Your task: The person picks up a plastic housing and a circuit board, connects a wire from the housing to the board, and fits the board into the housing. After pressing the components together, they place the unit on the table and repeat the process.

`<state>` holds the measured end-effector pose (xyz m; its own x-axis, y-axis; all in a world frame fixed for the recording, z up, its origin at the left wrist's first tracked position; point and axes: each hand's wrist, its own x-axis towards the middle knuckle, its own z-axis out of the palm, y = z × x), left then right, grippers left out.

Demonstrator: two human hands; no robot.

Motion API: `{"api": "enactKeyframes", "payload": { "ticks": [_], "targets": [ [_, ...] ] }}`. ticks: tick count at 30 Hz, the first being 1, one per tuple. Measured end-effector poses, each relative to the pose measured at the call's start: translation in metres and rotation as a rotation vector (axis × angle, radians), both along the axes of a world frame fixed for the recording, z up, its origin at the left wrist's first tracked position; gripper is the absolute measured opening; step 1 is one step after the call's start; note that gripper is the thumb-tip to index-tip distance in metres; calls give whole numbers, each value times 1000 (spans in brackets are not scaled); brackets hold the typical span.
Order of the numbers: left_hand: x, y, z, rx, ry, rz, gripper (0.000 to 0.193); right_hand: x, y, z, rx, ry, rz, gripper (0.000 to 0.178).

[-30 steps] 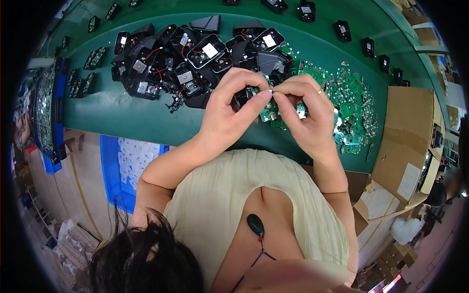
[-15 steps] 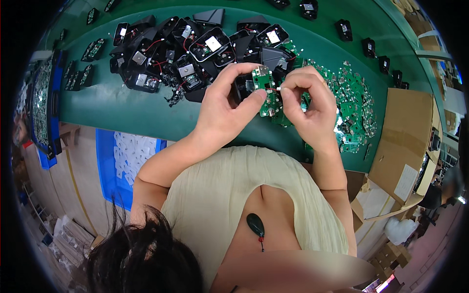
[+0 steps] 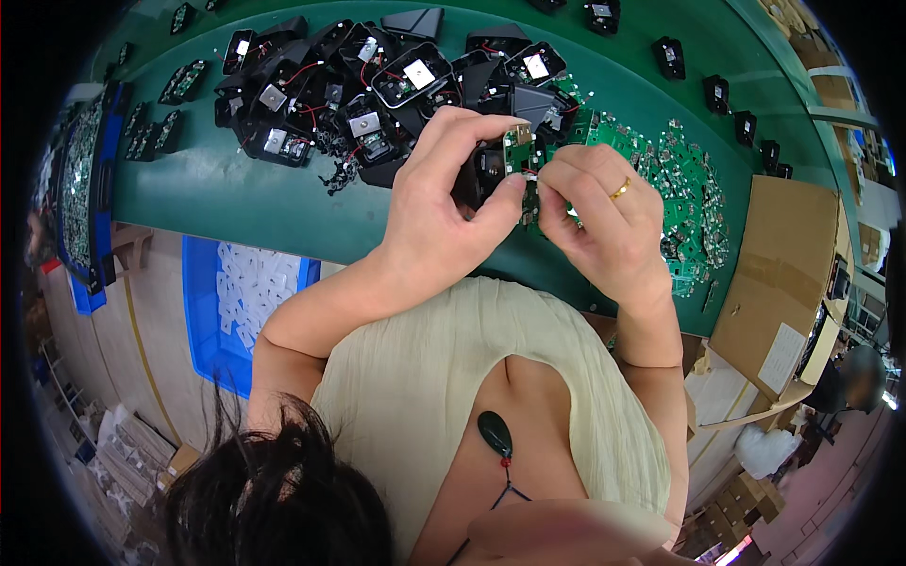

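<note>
My left hand is closed on a green circuit board, held upright by its edges between thumb and fingers. A dark casing shows in the gap behind that thumb. With thumb and fingertips together, my right hand pinches a small white connector with thin wires against the face of the board. My fingers partly hide the connector, so I cannot tell whether it is seated in the board. A heap of black plastic housings with red wires lies beyond my left hand.
Loose green circuit boards are piled right of my hands on the green table. A cardboard box stands at the right edge. Below the table's left side sits a blue bin of white pieces. More black housings lie along the far side.
The circuit board has turned more edge-on. My right hand has rolled over and moved slightly down and right, its fingertips still at the connector.
</note>
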<state>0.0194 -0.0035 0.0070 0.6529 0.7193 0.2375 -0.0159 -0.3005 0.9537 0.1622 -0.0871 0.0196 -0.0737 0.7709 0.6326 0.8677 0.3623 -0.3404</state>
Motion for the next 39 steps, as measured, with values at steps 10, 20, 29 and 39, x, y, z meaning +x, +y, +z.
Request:
{"api": "enactKeyframes", "payload": {
  "ticks": [10,20,29,39],
  "targets": [
    [0,0,-10,13,-36,-27,27,1,-1,18,-121,-215,101,21],
    [1,5,-10,69,8,17,24,-2,8,6,-94,-197,76,19],
    [-4,4,-1,-619,-53,-88,33,0,12,-12,-27,83,-38,35],
    [-14,6,0,-381,-72,-242,47,-23,-8,-5,-272,411,-237,58]
  ]
}}
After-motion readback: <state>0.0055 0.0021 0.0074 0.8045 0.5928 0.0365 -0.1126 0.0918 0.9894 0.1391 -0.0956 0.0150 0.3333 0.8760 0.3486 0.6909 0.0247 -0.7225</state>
